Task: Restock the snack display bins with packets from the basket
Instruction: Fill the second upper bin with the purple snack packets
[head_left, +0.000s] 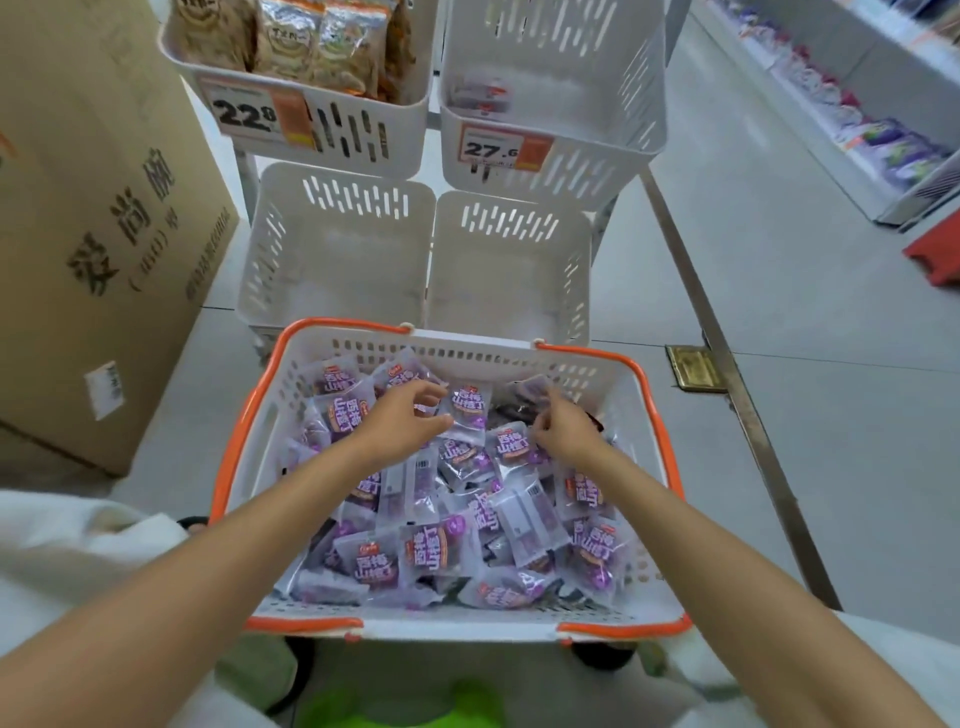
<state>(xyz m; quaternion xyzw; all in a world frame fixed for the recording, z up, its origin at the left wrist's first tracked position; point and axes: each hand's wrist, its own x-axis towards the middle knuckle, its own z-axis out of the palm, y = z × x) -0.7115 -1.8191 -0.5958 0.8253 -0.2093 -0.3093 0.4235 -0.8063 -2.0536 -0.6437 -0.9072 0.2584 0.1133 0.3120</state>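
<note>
Left hand hovers low over the heap with thumb and fingers bent loosely and apart, closed on nothing, its fingertips at the left edge of one purple packet. The right hand has its fingers curled inward against the corner of a neighbouring packet; whether it has that corner pinched cannot be told. Both bare forearms reach in from the near side. A large cardboard box printed with dark characters stands on the floor to the left. Next in size is the white basket with orange handles, just in front of the person and holding a loose heap of purple-and-clear packets, some face up, some showing barcodes. Directly beyond its far rim, and touching it or nearly so, two white slotted lower bins sit side by side, their pale floors showing. Above them on the same rack hang two upper bins: the upper left bin is packed with upright brownish snack bags, and the upper right bin shows a few packets low inside. Each upper bin carries a price tag, 22.8 on the left and 27.6 on the right.
</note>
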